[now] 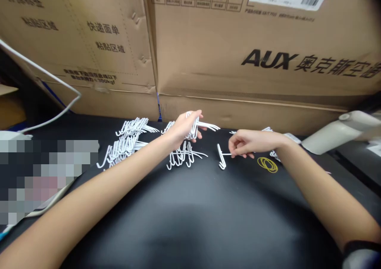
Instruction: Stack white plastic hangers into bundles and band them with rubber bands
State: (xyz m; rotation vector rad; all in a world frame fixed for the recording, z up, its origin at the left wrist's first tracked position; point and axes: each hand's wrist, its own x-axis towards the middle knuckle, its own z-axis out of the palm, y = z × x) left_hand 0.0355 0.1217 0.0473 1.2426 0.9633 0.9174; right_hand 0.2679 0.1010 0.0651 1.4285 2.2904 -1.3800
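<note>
My left hand [184,128] grips bunched white wire hooks [194,131], my right hand [248,142] pinches one white hook [220,154] at the black worktop [184,209]; hook piles [123,148] lie grouped leftward, partly hidden pieces [275,154] seemingly ungathered.

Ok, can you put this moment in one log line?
left hand: holding white hook bunch | right hand: pinching single white hook by its stem | black table: more white hooks, yellow bands

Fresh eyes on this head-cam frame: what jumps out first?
The big AUX carton filling the back, centre to right. Below it, the left hand grips a bundle of white hooks at centre, while the right hand pinches a single white hook just right of centre.
</note>
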